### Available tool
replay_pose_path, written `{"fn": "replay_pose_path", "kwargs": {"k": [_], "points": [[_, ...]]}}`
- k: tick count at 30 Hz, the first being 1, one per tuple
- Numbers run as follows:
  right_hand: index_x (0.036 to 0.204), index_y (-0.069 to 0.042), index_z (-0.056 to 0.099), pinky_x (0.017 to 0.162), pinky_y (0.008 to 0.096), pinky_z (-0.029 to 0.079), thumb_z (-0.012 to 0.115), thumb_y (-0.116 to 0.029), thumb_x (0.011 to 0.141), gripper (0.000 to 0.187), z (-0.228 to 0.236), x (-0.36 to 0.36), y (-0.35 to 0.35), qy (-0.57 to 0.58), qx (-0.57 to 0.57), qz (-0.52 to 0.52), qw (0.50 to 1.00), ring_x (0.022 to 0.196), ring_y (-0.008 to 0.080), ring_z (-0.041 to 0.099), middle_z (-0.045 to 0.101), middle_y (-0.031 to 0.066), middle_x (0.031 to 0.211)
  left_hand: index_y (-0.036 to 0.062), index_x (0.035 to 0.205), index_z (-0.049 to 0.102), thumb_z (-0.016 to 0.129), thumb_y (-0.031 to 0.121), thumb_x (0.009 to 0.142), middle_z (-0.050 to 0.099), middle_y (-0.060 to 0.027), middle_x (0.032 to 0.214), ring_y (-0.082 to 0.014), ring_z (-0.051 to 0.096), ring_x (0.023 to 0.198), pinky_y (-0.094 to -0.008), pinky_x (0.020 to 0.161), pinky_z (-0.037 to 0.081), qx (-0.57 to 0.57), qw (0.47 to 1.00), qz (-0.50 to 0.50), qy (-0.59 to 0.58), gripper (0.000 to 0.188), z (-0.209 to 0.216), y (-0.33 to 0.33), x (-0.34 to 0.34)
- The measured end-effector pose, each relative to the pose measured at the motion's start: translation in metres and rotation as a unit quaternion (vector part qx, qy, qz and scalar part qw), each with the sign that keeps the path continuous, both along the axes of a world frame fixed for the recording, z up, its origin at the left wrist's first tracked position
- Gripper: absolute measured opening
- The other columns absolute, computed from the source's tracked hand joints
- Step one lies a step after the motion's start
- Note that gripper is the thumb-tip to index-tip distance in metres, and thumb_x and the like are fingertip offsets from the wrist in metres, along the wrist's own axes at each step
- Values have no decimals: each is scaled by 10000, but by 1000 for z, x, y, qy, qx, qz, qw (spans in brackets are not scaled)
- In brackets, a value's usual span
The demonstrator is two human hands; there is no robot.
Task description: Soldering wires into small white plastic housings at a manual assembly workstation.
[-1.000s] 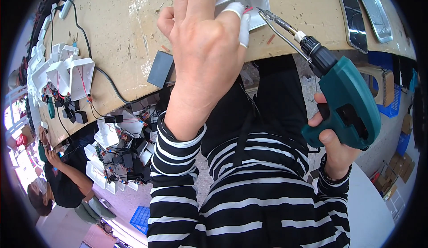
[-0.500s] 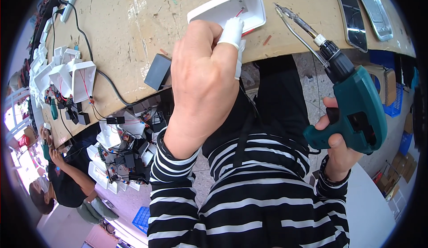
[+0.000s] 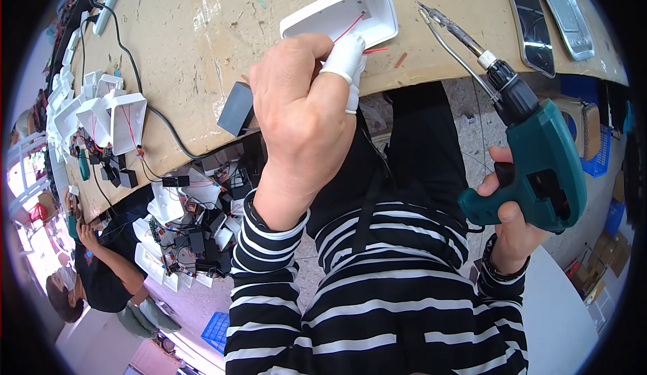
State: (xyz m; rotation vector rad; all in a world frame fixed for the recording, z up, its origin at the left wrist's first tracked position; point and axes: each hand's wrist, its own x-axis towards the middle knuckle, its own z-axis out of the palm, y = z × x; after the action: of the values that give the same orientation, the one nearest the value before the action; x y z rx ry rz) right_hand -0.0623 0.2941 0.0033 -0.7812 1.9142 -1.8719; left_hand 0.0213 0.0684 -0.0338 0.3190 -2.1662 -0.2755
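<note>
My left hand (image 3: 296, 122), with white finger covers on its fingertips, pinches a thin red wire (image 3: 348, 28). One end of that wire rises to a small metal contact inside a white plastic housing (image 3: 317, 21), which lies on its side by the table's front edge. A short red end (image 3: 376, 50) pokes out right of the fingertips; whether it is the same wire is hidden. My right hand (image 3: 515, 230) grips a green soldering gun (image 3: 546, 156), its index finger near the black trigger. The gun's tip and thin feed tube point toward the housing, apart from it.
A dark grey box (image 3: 236, 109) sits beside my left wrist. White housings with wired parts (image 3: 111, 122) pile up at left, with more (image 3: 182, 227) below the table edge. A black cable (image 3: 168, 132) crosses the table. Phone-like panels (image 3: 532, 28) lie at right. A co-worker (image 3: 101, 267) works at far left.
My left hand has shifted slightly left and down from the contact, and more red wire shows between it and the fingertips. The housing has moved slightly left. The soldering gun is nearly still.
</note>
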Motion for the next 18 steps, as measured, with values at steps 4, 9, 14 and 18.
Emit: {"fn": "replay_pose_path", "kwargs": {"k": [4,9,14,18], "points": [[1224,86,340,584,249,507,702,-292,721,726,0,0,0,8,7,7,1000,688,177,611,557,249,1014,48,734,620,648,31,578,539,-18,750,-159,484,639,-288,627,291,-40,999,5,-14,160,-2,-2,0],[1226,81,342,592,249,509,699,-297,725,722,0,1,1,14,19,15,1000,698,175,613,559,240,1023,71,715,618,659,72,604,543,-7,778,-155,475,672,-300,674,262,-35,998,53,-3,118,-3,-1,-6],[1215,76,365,602,244,499,703,-303,721,708,-5,1,2,0,19,37,999,713,170,607,560,232,1028,68,753,643,695,125,634,583,-39,856,-158,507,796,-303,751,267,-54,989,137,-21,142,7,1,-12],[1210,76,373,617,254,497,709,-303,715,709,-5,4,0,-41,30,31,998,724,169,605,559,228,1035,60,722,641,669,114,634,584,-51,917,-179,507,841,-323,805,265,-46,988,139,-45,107,6,-3,-19]]}}
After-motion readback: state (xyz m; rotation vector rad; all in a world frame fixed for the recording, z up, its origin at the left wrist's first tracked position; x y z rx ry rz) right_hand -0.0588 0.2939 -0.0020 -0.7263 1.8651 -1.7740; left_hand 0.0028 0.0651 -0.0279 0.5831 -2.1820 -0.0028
